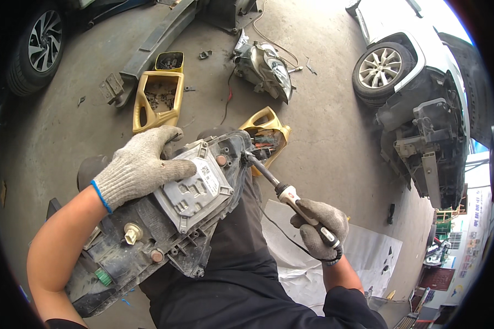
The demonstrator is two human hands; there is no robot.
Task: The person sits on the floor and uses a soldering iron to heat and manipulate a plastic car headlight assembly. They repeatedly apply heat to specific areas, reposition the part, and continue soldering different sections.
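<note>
Across my lap lies a black headlight, back side up, with a silver control module fixed on it. My left hand, in a knitted glove with a blue cuff, grips the housing, thumb on the module and fingers over its far edge. In my gloved right hand is a soldering iron with a white and black handle and a dark cord. Its metal tip touches, or nearly touches, a corner tab of the housing; the exact contact is too small to tell.
Beyond my knees stand cut-open yellow jugs, one with small hardware, another with tools. Another headlight lies on the floor. A white sheet is at my right. A white car with its front stripped stands at the right.
</note>
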